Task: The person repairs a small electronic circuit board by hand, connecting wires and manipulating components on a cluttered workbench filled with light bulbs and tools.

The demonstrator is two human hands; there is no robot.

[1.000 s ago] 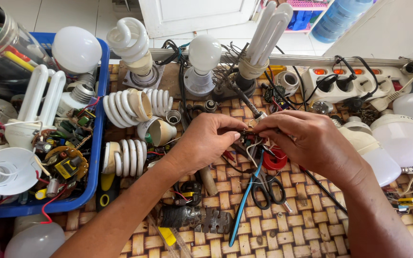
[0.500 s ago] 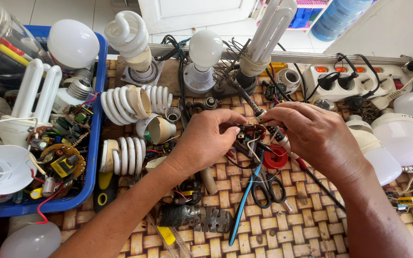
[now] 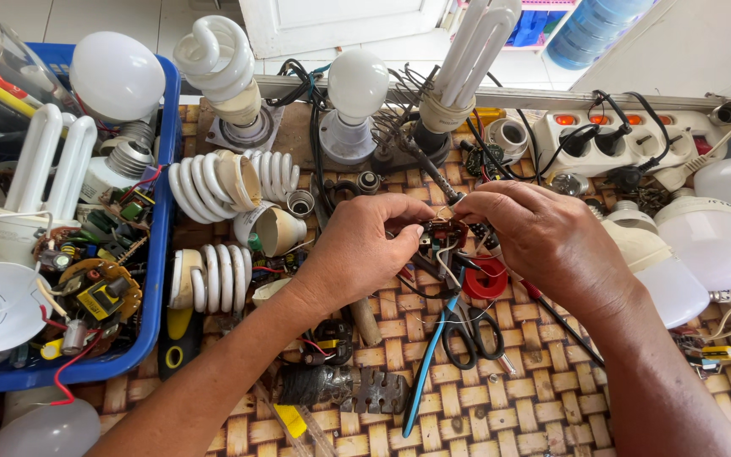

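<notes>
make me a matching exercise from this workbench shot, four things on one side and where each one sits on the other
Things:
1. small circuit board
2. scissors
3. power strip
4. blue bin

Places:
A. far right edge of the table, with black plugs in it
B. left side, full of lamp parts and boards
C. pinched between the left hand and right hand
D. flat on the woven mat just below the hands

Pairs: 1-C, 2-D, 3-A, 4-B
</notes>
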